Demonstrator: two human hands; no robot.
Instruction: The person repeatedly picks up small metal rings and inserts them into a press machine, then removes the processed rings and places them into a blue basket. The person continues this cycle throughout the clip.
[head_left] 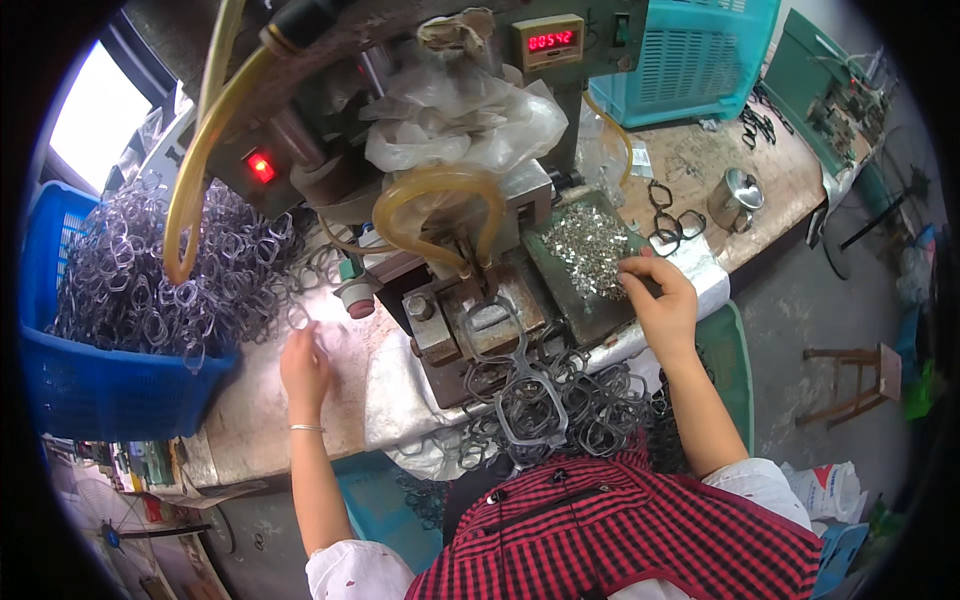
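On the left side of the bench, the fingertips of my left hand (303,370) are closed at the rim of a translucent grey eyeglass frame (298,316). My right hand (662,305) pinches thumb to finger at the right edge of a pile of tiny shiny metal parts (585,245) on a dark tray; whatever is in the pinch is too small to make out. Between my hands, one grey eyeglass frame (535,400) leans with a rim at the machine's metal fixture (490,318). More eyeglass frames (605,410) lie heaped in front of it, close to my checked apron.
A blue basket (120,390) heaped with grey frames stands left. Yellow tubes (440,185) loop down from the machine above the fixture. To the right are a metal cup (735,200) and dark frames (675,220); a teal crate (690,65) stands behind. A wooden stool (855,385) is on the floor.
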